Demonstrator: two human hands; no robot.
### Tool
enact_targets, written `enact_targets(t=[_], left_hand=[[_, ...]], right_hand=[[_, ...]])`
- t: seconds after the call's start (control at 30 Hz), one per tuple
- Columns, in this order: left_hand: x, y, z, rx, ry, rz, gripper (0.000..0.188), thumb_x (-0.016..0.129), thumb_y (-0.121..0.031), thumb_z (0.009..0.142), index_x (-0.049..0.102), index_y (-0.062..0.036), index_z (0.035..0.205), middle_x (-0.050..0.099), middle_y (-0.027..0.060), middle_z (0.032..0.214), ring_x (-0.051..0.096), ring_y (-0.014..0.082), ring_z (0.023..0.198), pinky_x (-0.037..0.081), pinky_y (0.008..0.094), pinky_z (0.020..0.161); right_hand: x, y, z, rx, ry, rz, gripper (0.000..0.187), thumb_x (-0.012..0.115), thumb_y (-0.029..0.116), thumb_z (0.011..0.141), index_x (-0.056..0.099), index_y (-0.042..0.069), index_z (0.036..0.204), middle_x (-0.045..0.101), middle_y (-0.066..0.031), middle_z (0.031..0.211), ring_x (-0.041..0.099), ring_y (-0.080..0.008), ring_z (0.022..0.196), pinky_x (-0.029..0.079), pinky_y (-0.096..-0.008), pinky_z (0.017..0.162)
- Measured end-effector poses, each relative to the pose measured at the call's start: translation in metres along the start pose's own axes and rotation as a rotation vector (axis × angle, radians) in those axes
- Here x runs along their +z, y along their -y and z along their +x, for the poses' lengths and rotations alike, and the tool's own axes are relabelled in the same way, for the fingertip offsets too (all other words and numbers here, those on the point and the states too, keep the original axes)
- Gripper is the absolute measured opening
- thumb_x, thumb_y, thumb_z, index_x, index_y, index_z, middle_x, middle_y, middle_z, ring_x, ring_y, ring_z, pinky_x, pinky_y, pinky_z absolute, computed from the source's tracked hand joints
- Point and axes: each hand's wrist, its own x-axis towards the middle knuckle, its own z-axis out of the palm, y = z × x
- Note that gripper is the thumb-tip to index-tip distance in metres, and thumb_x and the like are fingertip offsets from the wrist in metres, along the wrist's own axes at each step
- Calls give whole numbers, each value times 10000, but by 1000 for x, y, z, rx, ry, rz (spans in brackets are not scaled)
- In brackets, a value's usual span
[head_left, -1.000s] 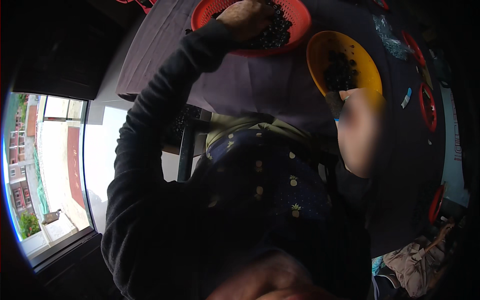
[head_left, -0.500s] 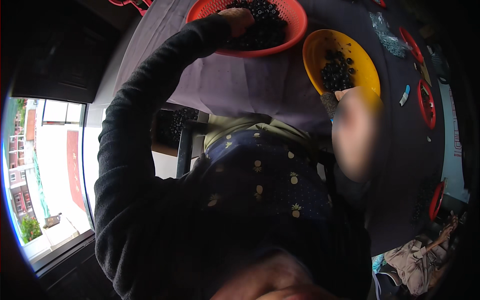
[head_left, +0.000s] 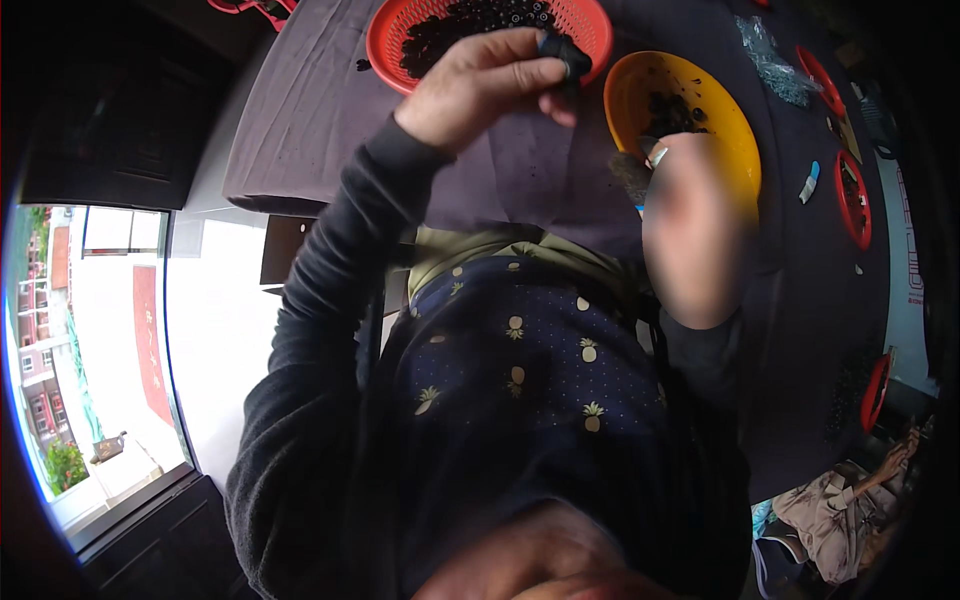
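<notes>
My left hand (head_left: 482, 88) is raised in front of the near rim of a red plastic colander (head_left: 388, 62). Its thumb and fingers are closed round a dark lump (head_left: 568, 60); what kind it is does not show. Glossy dark round pieces (head_left: 470, 22) lie in the colander. Over the near left side of a yellow bowl (head_left: 735, 125) is my right hand (head_left: 695, 225), heavily blurred, its fingers curled. A rough grey-brown thing (head_left: 630, 180) with a bit of blue sticks out on its left. More dark round pieces (head_left: 672, 112) lie in the bowl, partly behind this hand.
A purple-grey cloth (head_left: 320, 100) covers the table. To the right are a clear plastic bag (head_left: 775, 65), a small white-and-blue object (head_left: 809, 187) and several red containers (head_left: 852, 200). A person's arm (head_left: 885, 465) shows at the lower right; a bright window (head_left: 95, 350) is on the left.
My left hand has come out of the colander toward the right and nearer me, now with a dark lump in its fingers. The right hand has shifted slightly left and away from me.
</notes>
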Motion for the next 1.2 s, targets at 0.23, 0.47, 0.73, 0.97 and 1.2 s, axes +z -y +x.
enact_targets(t=[0.23, 0.47, 0.73, 0.97, 1.2], left_hand=[[41, 16, -30, 6, -31, -381, 182, 512, -128, 911, 543, 11, 1025, 559, 39, 815, 542, 110, 723, 502, 302, 739], [41, 14, -32, 34, 32, -378, 251, 546, -134, 888, 535, 0, 1099, 567, 11, 893, 494, 61, 715, 427, 214, 664], [44, 12, -32, 50, 10, -266, 235, 537, -120, 892, 542, 7, 1090, 569, 11, 861, 491, 62, 675, 427, 200, 638], [46, 20, -30, 80, 7, -305, 240, 537, -117, 891, 539, 8, 1097, 569, 18, 888, 494, 68, 698, 434, 211, 646], [47, 23, -30, 68, 15, -372, 240, 531, -112, 896, 536, 7, 1103, 580, 22, 914, 513, 77, 741, 444, 222, 692]], right_hand=[[10, 10, 9, -164, 74, -53, 300, 738, 221, 721, 497, 65, 809, 547, -60, 700, 584, -234, 622, 456, -353, 532], [6, 19, 14, -205, 87, -169, 297, 724, 242, 733, 513, 58, 832, 578, -72, 743, 600, -251, 660, 467, -354, 555], [6, 17, 12, -118, 137, -114, 310, 711, 286, 758, 520, 48, 815, 586, -78, 724, 606, -249, 654, 473, -350, 562], [3, 16, 10, -101, 154, -101, 294, 716, 258, 753, 521, 46, 814, 591, -70, 720, 609, -242, 650, 479, -344, 557], [5, 17, 8, -131, 143, -98, 245, 710, 221, 756, 537, 53, 798, 593, -64, 711, 614, -234, 649, 485, -344, 548]])
